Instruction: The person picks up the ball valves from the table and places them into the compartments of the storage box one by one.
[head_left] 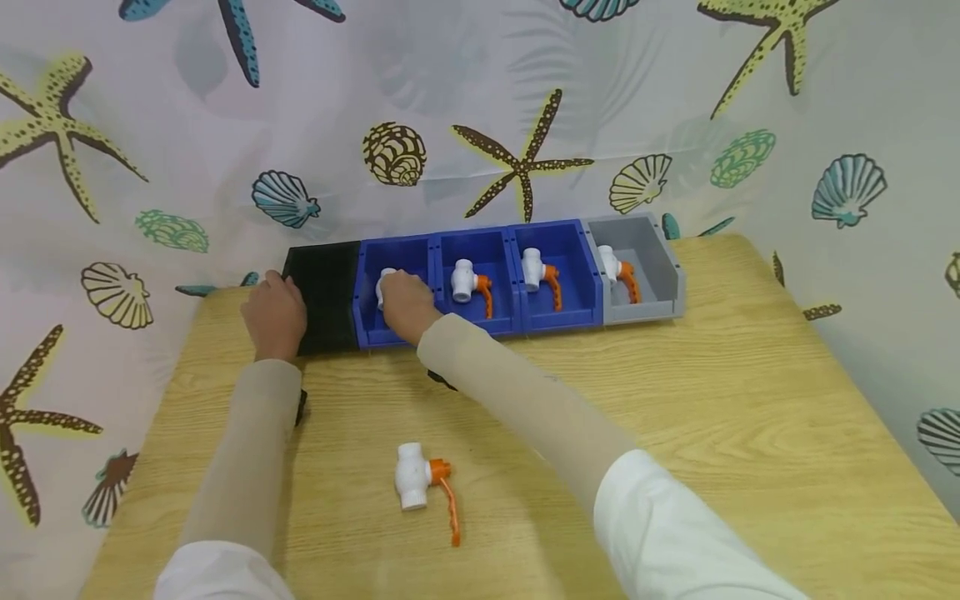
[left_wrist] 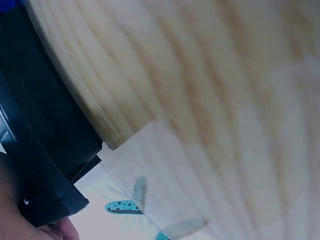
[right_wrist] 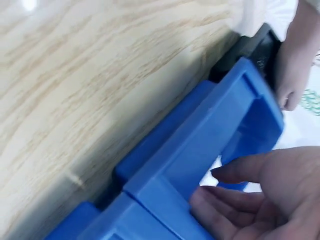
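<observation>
My left hand grips the left wall of a black bin at the left end of a row; its fingers show beneath the bin's edge in the left wrist view. My right hand reaches into the leftmost blue bin, beside a white ball valve. The hand hides the valve's handle. In the right wrist view the thumb and bent fingers reach inside the blue rim; I cannot tell whether they hold the valve.
Two more blue bins, each with a white valve with an orange handle, continue the row. A grey bin with another valve ends it. One valve lies on the wooden table between my forearms. A patterned cloth stands behind.
</observation>
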